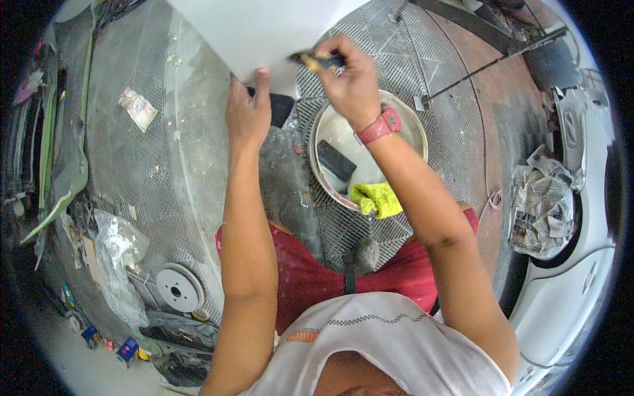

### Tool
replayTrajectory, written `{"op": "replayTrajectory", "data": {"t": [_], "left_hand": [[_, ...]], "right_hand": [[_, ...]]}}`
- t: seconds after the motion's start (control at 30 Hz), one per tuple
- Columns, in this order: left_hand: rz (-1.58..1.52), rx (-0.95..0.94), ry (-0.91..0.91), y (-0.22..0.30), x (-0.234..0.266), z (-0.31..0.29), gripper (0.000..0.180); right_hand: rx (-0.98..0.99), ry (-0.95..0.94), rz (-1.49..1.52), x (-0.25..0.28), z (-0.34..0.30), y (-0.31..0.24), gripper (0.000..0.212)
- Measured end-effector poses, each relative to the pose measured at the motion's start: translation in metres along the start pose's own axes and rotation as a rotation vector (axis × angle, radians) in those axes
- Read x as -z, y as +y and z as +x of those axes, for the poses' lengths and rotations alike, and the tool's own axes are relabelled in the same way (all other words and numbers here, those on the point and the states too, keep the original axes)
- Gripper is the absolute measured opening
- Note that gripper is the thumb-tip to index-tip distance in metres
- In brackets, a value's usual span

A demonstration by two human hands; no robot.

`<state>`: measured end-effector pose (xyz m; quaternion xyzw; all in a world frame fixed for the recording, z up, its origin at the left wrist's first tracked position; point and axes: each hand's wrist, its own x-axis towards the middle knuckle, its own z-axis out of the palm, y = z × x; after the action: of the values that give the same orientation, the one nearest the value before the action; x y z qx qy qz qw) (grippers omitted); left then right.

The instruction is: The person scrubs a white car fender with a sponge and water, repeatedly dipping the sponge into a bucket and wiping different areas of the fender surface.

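A large smooth white panel [264,33] spans the top of the view, its near end pointing toward me. My left hand [249,109] grips that near end, thumb on top and the other fingers behind its edge. My right hand [350,82] is closed on a small black block with a yellowish face [320,61], held at the panel's right side; blur hides whether it touches. Beneath the panel, beside my left hand, lies a dark flat object [281,110]. A round pale basin [421,135] stands under my right wrist, with a dark rectangular block [335,160] inside.
A bright yellow-green cloth [378,200] hangs over the basin's near rim. To the right is a white car [561,290] with a newspaper-covered part [543,204]. A brake disc [179,288], clear plastic sheeting [119,247] and a green panel [79,132] are at left.
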<state>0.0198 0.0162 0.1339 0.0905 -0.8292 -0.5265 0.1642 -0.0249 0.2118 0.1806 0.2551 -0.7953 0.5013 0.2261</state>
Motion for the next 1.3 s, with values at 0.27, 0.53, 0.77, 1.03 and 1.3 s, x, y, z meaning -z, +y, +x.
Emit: {"op": "replayTrajectory", "data": {"t": [0.27, 0.53, 0.77, 1.03, 1.3], "left_hand": [[-0.082, -0.063, -0.015, 0.000, 0.001, 0.000, 0.102], [-0.043, -0.045, -0.008, 0.005, 0.002, 0.000, 0.099], [-0.066, -0.087, -0.010, 0.005, 0.002, -0.001, 0.094], [-0.046, 0.024, -0.007, 0.004, 0.004, 0.000, 0.099], [-0.075, 0.022, -0.046, 0.000, 0.008, 0.001, 0.101]], "right_hand": [[-0.010, 0.287, 0.243, 0.010, 0.002, -0.020, 0.023], [0.176, 0.207, 0.120, -0.004, 0.018, -0.013, 0.029], [0.035, 0.175, 0.148, -0.006, 0.007, -0.008, 0.023], [-0.114, 0.098, 0.175, -0.013, -0.005, 0.007, 0.031], [-0.549, 0.025, -0.025, 0.037, -0.128, 0.026, 0.030]]}}
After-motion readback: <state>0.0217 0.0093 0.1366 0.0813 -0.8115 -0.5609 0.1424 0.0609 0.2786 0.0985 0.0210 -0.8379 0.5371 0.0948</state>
